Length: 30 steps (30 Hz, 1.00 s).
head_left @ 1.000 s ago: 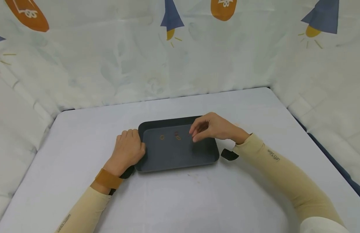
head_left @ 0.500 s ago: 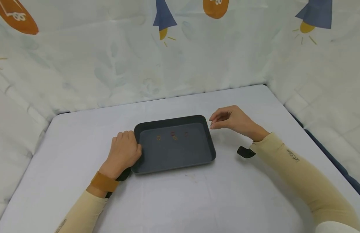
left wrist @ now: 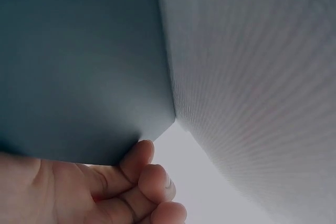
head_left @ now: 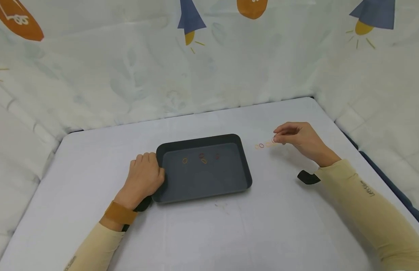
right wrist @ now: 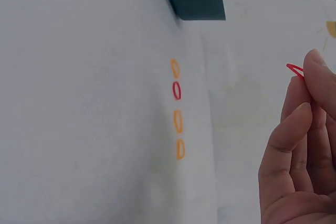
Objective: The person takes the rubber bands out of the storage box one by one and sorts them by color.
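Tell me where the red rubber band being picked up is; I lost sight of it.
The red rubber band is pinched in the right hand, above the table right of the tray, beside the row of bands.

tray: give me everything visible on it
The tray is a dark grey, matte rectangle with rounded corners and a low raised rim, lying flat mid-table. Four small rings, orange and red, lie on its floor near the far side. The left hand grips its left edge; the right hand is off to its right, clear of it.
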Available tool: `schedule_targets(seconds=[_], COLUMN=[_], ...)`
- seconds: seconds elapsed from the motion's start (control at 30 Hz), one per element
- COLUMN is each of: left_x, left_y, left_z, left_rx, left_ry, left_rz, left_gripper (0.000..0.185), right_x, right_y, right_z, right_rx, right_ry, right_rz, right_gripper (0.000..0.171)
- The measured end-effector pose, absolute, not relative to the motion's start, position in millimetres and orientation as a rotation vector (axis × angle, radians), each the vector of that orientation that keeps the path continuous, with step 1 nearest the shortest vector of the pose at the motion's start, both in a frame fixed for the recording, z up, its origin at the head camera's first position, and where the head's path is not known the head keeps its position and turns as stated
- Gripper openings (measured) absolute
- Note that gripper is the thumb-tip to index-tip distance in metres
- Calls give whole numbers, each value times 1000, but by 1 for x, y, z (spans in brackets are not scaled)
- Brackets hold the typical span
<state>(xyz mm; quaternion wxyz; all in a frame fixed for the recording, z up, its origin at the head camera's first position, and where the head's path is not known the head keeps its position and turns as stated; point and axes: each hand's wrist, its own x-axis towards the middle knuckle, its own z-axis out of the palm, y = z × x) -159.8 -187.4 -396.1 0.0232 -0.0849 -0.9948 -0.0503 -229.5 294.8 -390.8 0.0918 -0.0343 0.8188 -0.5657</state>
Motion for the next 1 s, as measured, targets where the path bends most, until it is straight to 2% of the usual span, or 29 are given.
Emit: schedule_targets(seconds=[0.13, 0.5, 1.0], left_x=[-160, -160, -161], left_y=[-188, -189, -188], left_z=[-398, -400, -399], left_rx=[-262, -267, -269], left_ry=[-3074, -3042, -3052], left_rz=[-168, -173, -191], left_gripper=[20, 19, 18], right_x=[-233, -242, -258], right_y=[304, 321, 318], right_z=[-401, -413, -416], right_rx=[-57, 69, 87], right_ry=[2403, 2509, 2576], right_rz=[-1741, -1479, -1303], right_gripper=[45, 59, 51])
